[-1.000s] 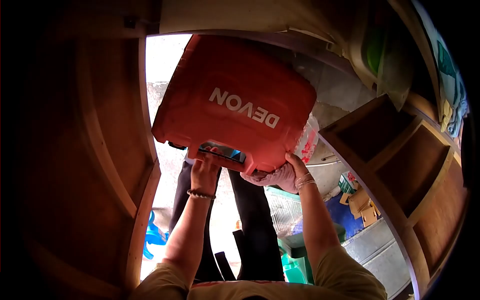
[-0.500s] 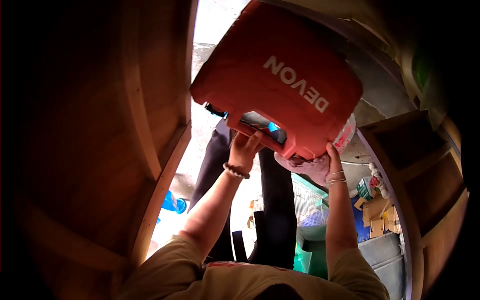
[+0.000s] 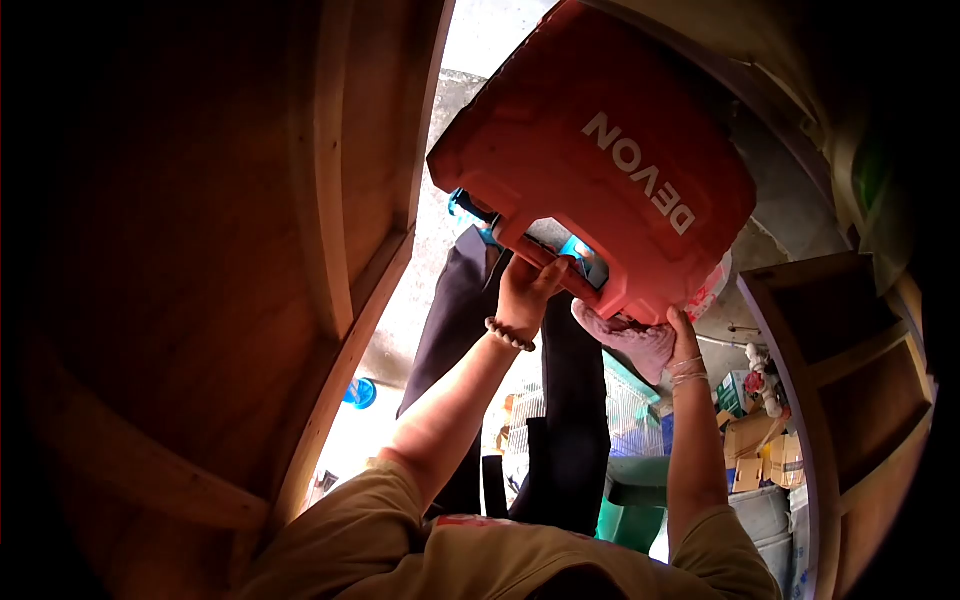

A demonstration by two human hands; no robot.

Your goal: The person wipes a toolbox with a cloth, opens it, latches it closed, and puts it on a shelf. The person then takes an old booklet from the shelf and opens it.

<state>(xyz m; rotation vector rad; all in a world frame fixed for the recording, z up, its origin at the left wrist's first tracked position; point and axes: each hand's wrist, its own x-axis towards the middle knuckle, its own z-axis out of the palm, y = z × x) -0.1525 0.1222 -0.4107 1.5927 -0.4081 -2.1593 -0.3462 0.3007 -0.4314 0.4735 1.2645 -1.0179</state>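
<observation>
A large red plastic case point(image 3: 600, 130) with white DEVON lettering hangs tilted in front of me, its handle side toward my body. My left hand point(image 3: 527, 297), with a beaded bracelet on the wrist, is wrapped round the case handle point(image 3: 548, 262). At the case's lower right corner my right hand point(image 3: 683, 345) presses a pink cloth point(image 3: 635, 342) against it, thumb on the red face. Most of the right fingers are hidden behind the cloth. Something blue shows through the handle opening.
Brown wooden panels point(image 3: 230, 250) rise close on the left. Wooden compartments point(image 3: 835, 310) stand at the right. Below are a wire rack point(image 3: 632, 405), a green plastic stool point(image 3: 635, 485), cardboard boxes point(image 3: 755, 445) and a blue object point(image 3: 360, 393) on the floor.
The case and both hands have shifted to the right and slightly up in view, and the case is more tilted. The surroundings have shifted right too. Both hands keep their hold.
</observation>
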